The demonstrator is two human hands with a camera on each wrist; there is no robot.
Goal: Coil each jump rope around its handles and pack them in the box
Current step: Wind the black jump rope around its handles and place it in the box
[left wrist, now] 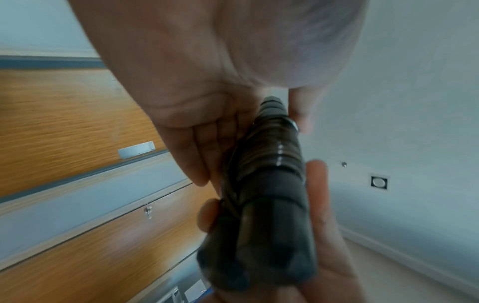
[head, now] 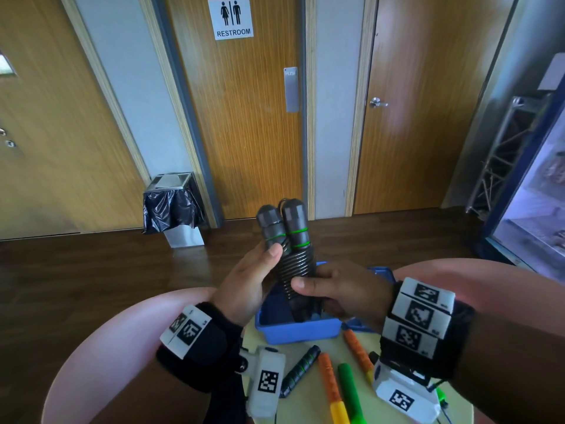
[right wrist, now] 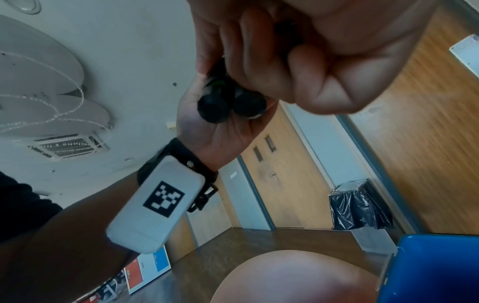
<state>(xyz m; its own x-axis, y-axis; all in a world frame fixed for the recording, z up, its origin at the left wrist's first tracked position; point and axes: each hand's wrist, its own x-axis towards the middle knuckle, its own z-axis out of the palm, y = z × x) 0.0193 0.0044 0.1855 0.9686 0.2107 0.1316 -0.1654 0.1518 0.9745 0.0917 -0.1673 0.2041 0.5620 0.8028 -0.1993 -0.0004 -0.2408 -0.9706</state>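
Observation:
A black jump rope, its cord coiled round the two handles, stands upright above the blue box. My left hand holds the bundle from the left, thumb pressed on the left handle by the green band. My right hand grips the lower, coiled part. In the right wrist view my curled right fingers wrap the bundle, and the two handle butts stick out. The left wrist view is blurred and shows the bundle between my fingers. The box's inside is mostly hidden.
Loose handles lie on the pale table in front of the box: a black one with green stripes, two orange ones and a green one. Pink rounded shapes flank the table. A bin stands by the doors.

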